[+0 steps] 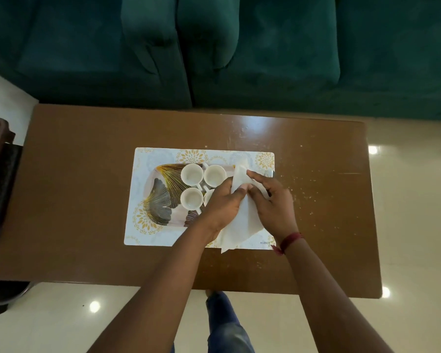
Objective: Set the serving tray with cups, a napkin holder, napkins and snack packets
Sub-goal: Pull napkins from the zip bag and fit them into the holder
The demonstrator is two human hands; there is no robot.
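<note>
Both hands work a white napkin (242,215) just above the tray (161,197), which lies on a patterned mat (148,159) on the table (87,174). The left hand (223,202) is closed on the napkin's left edge, and the right hand (271,200) pinches its upper part, fingers curled over the paper; the sheet hangs down past the mat's near edge. Four white cups (192,175) stand grouped on the tray, the nearest partly hidden under the left hand. A thin metal piece at the tray's right side, behind the right hand, may be the napkin holder, but too little shows to be sure. No snack packets are in view. The likely risk: the left wrist hovers right over the cups, so a careless fold or sweep could knock one over, and the thin paper could tear or crumple if tugged between the two grips.
</note>
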